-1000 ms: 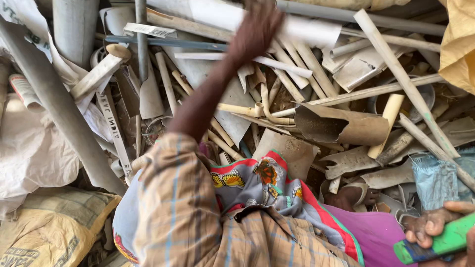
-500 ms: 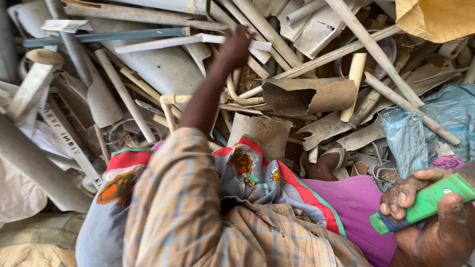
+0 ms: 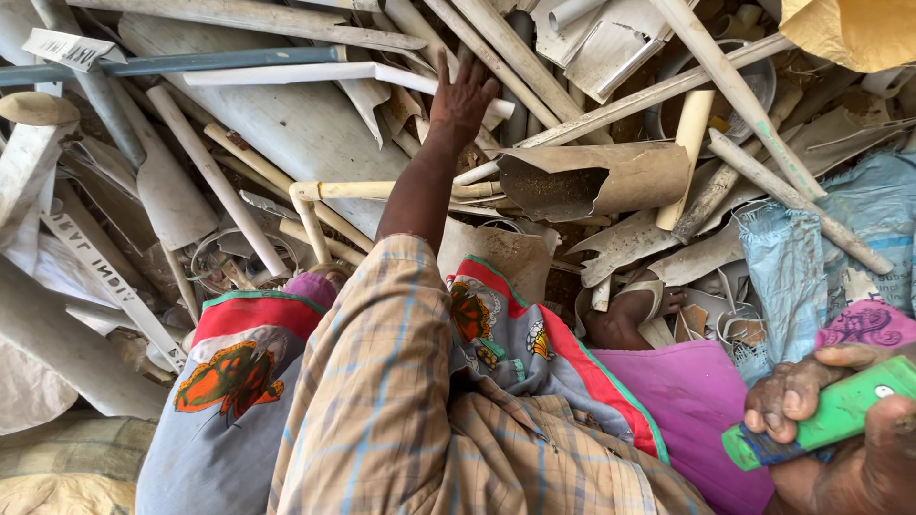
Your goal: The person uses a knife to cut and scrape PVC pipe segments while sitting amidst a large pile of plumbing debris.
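My left hand [image 3: 463, 95] reaches out over a heap of broken plastic pipes. Its fingers are spread and rest on a white flat strip [image 3: 315, 72] and the grey pipe pieces beside it, without closing on any. My left arm, in a checked sleeve [image 3: 382, 381], runs down the middle of the view. At the lower right my right hand [image 3: 801, 405] grips a green plastic handle-like object [image 3: 840, 412]. A patterned cloth with a red and green border [image 3: 534, 353] and a purple cloth [image 3: 697, 401] cover my lap.
The pile holds long white and grey pipes [image 3: 735, 91], a cream pipe frame [image 3: 382, 191], a split brown pipe section [image 3: 592, 176] and a blue woven sack [image 3: 811, 257]. A foot in a sandal [image 3: 634, 315] shows among the scrap. A yellow sack [image 3: 849, 29] is top right.
The view has tilted, so the pile sits differently in frame. My left hand has opened its fingers and settled onto the white strip. My right hand keeps its hold on the green object.
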